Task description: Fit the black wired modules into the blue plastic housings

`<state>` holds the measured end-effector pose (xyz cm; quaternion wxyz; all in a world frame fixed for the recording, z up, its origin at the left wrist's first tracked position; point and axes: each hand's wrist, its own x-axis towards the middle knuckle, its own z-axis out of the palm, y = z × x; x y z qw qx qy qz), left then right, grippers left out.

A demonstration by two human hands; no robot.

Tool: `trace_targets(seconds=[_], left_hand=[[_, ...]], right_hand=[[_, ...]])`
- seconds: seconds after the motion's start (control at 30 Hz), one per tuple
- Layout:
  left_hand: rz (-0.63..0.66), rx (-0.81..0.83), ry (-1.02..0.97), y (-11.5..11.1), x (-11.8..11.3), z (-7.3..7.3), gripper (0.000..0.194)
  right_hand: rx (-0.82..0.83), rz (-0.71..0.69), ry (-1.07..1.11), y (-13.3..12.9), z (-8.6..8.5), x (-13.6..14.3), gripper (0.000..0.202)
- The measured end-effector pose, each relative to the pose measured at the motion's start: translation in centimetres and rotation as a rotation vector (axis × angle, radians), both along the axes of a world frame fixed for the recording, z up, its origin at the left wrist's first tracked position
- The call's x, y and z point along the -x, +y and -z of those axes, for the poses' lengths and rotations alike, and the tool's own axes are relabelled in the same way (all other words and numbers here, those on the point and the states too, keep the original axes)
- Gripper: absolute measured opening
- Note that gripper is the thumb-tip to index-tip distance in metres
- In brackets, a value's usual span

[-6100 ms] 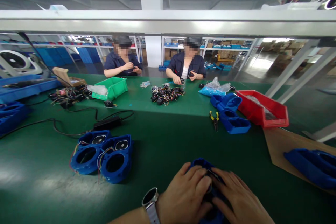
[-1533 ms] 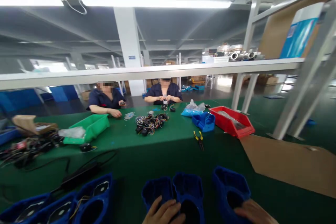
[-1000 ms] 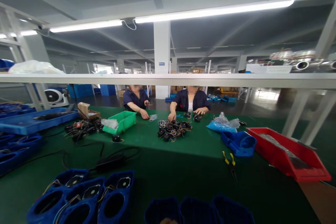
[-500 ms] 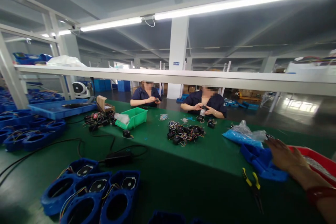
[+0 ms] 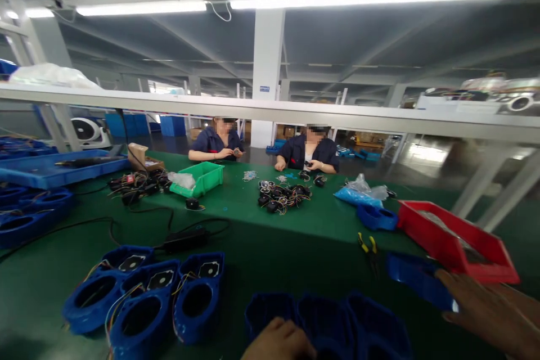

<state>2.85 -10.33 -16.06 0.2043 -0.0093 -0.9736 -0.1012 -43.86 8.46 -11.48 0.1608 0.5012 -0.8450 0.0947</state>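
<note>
On the right, my right hand (image 5: 485, 306) is closed on the end of a blue plastic housing (image 5: 415, 278), just in front of the red bin. Its thumb and fingers sit on either side of the housing's near end. At the bottom edge, my left hand (image 5: 280, 340) has its fingers curled together over the rim of another blue housing (image 5: 270, 306), the leftmost of a row. The other blue housings of that row (image 5: 375, 323) lie in shadow beside it. Yellow-handled pliers (image 5: 368, 244) rest on the green table, left of the held housing.
Blue housings with wired motors (image 5: 160, 278) lie at the left front. A black adapter (image 5: 185, 239), a green bin (image 5: 202, 177), a pile of wired black motors (image 5: 282, 196), a blue-filled bag (image 5: 358, 191) and a red bin (image 5: 455, 236) stand further back. Two co-workers sit opposite.
My right hand has drawn a blue housing nearer, away from the one beside the bag. My left hand has come into view at the bottom. The view has swung right.
</note>
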Motion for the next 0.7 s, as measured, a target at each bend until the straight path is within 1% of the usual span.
trace_targets(seconds=[0.07,0.13,0.2,0.23,0.3,0.37,0.4,0.47,0.5,0.53,0.6,0.63,0.7], left_hand=[[0.023,-0.066,-0.02,0.6,-0.3,-1.4,0.021],[0.009,-0.161,-0.099,1.4,-1.0,-3.3,0.03],[-0.02,-0.235,-0.196,2.0,-1.6,-5.2,0.032],[-0.026,-0.247,-0.235,2.2,-1.8,-6.0,0.031],[-0.016,-0.219,-0.305,2.4,-1.5,-7.1,0.028],[0.004,-0.121,-0.324,2.5,-0.6,-7.9,0.025],[0.029,-0.056,-0.298,2.8,0.0,-8.3,0.024],[0.127,0.07,-0.17,3.6,1.5,-9.5,0.027],[0.208,0.121,-0.089,4.4,2.3,-10.2,0.03],[0.306,0.162,-0.012,5.4,3.2,-11.0,0.032],[0.518,0.217,0.101,8.0,5.1,-12.4,0.034],[0.621,0.236,0.127,9.6,6.0,-13.1,0.034],[0.799,0.252,0.115,13.5,7.5,-14.1,0.033]], right_hand=[[-0.117,-0.023,-0.043,3.7,0.1,-5.8,0.045],[-0.146,-0.027,-0.071,6.0,-0.5,-11.8,0.047],[-0.168,-0.005,-0.112,6.9,-1.3,-17.0,0.045],[-0.177,0.015,-0.128,7.1,-1.7,-19.1,0.044],[-0.188,0.039,-0.15,7.0,-2.4,-22.4,0.042],[-0.185,0.012,-0.161,6.8,-2.9,-24.6,0.036],[-0.177,0.006,-0.171,6.9,-3.1,-25.4,0.032],[-0.153,0.012,-0.192,7.4,-3.4,-26.6,0.027],[-0.136,0.017,-0.2,7.9,-3.6,-27.1,0.029],[-0.12,0.018,-0.205,8.7,-3.9,-27.5,0.032],[-0.084,0.028,-0.209,10.7,-4.6,-28.1,0.038],[-0.067,0.044,-0.207,12.0,-5.1,-28.3,0.039],[-0.029,0.107,-0.198,15.4,-6.3,-28.5,0.039]])
